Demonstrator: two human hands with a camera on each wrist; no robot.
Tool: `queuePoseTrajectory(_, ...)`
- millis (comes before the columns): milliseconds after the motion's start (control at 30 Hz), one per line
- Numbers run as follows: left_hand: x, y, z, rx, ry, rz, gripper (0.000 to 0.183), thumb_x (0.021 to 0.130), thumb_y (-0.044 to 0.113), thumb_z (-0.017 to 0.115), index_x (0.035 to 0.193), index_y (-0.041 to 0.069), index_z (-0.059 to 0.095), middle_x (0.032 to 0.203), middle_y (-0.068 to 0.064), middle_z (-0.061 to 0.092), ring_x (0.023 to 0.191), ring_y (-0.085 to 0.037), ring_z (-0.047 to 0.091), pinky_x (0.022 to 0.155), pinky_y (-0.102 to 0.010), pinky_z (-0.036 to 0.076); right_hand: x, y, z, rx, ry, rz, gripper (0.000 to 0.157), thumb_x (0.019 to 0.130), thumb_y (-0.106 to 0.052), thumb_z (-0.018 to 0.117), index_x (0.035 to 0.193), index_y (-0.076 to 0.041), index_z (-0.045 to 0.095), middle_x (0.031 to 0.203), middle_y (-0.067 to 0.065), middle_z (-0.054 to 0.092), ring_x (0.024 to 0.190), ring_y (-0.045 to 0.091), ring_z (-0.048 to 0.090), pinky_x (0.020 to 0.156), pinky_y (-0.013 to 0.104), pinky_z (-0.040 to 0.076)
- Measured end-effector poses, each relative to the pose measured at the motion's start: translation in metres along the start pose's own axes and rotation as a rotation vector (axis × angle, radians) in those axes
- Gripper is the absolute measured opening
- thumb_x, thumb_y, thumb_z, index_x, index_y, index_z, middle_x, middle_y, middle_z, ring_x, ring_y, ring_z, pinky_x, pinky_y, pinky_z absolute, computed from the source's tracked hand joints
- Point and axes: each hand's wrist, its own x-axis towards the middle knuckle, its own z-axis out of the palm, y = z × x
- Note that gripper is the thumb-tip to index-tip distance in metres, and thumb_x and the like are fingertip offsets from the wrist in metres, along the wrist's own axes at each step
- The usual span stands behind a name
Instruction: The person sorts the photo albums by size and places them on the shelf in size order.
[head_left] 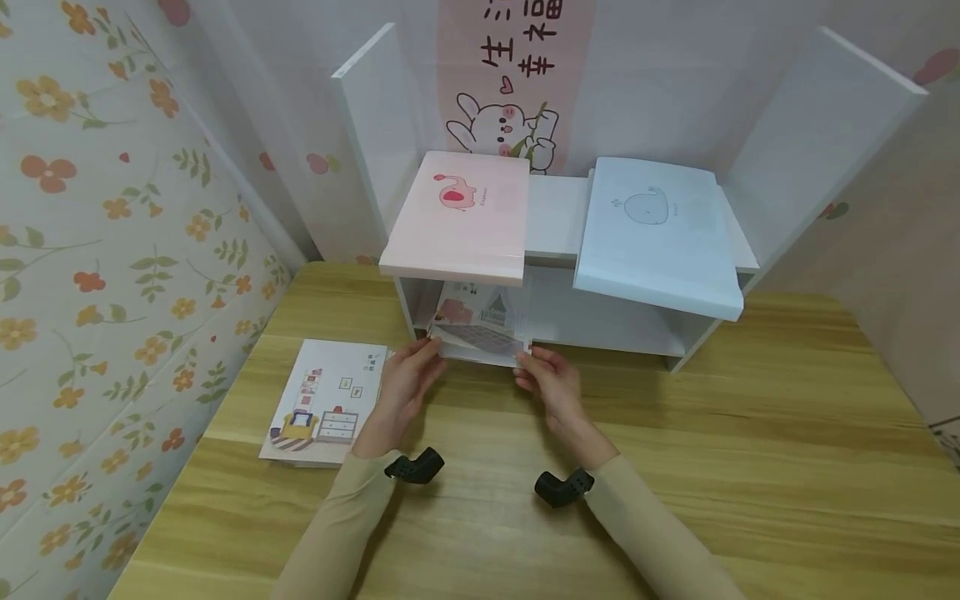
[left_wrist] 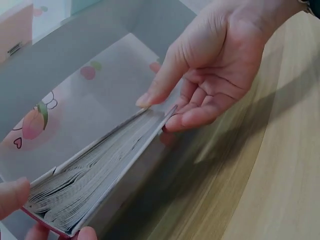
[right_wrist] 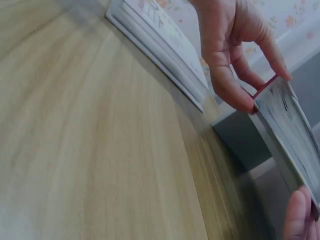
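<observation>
In the head view a hardcover photo album point(head_left: 480, 333) with a pale, printed cover lies partly inside the lower left compartment of a white shelf point(head_left: 607, 321). My left hand point(head_left: 405, 379) pinches its near left corner, thumb above and fingertips below, as the left wrist view also shows. At the near right corner, my right hand point(head_left: 553, 383) grips it the same way, thumb point(left_wrist: 165, 82) on the upper cover and fingers under the lower one. Thick wavy page edges point(left_wrist: 95, 175) face me between the two covers.
Another album point(head_left: 326, 400) with a room drawing lies on the wooden table point(head_left: 750, 450), left of my left forearm. On the shelf top, a pink elephant album point(head_left: 457, 221) and a light blue whale album point(head_left: 660, 242) overhang the front edge. Tall side panels point(head_left: 825, 142) rise at both ends.
</observation>
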Motion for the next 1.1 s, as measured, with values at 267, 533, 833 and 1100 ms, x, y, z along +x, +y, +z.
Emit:
queuePoseTrajectory(267, 0.004, 0.000, 0.002, -0.035, 0.050, -0.078, 0.027, 0.090, 0.008, 0.060, 0.114, -0.002, 0.051, 0.093, -0.002, 0.057, 0.089, -0.016, 0.058, 0.086, -0.028, 0.051, 0.006, -0.005, -0.003, -0.016, -0.052, 0.142, 0.016, 0.090, -0.012, 0.064, 0.094, 0.001, 0.056, 0.065, 0.000, 0.064, 0.054, 0.007, 0.062, 0.055, 0.019, 0.053)
queuePoseTrajectory(533, 0.008, 0.002, 0.006, -0.063, 0.050, -0.109, 0.035, 0.090, 0.007, 0.060, 0.121, -0.003, 0.048, 0.104, -0.008, 0.051, 0.099, -0.020, 0.054, 0.093, -0.029, 0.047, 0.009, -0.009, -0.002, 0.059, -0.054, 0.182, 0.010, 0.091, -0.009, 0.060, 0.094, -0.001, 0.054, 0.066, 0.000, 0.064, 0.056, 0.007, 0.061, 0.058, 0.018, 0.053)
queuePoseTrajectory(833, 0.010, 0.002, 0.009, -0.101, 0.047, -0.111, 0.018, 0.090, 0.004, 0.059, 0.105, 0.000, 0.051, 0.099, -0.010, 0.049, 0.098, -0.022, 0.054, 0.097, -0.032, 0.044, 0.012, -0.009, 0.000, 0.117, -0.003, 0.185, 0.009, 0.090, -0.009, 0.062, 0.088, -0.004, 0.055, 0.066, 0.000, 0.064, 0.058, 0.007, 0.061, 0.059, 0.017, 0.053)
queuePoseTrajectory(1100, 0.012, 0.002, 0.012, -0.109, 0.040, -0.114, 0.013, 0.091, 0.006, 0.058, 0.102, 0.001, 0.052, 0.101, -0.011, 0.049, 0.100, -0.023, 0.053, 0.098, -0.032, 0.043, 0.013, -0.011, 0.001, 0.129, 0.009, 0.186, 0.009, 0.090, -0.009, 0.062, 0.087, -0.005, 0.055, 0.066, 0.000, 0.064, 0.057, 0.007, 0.062, 0.059, 0.016, 0.053)
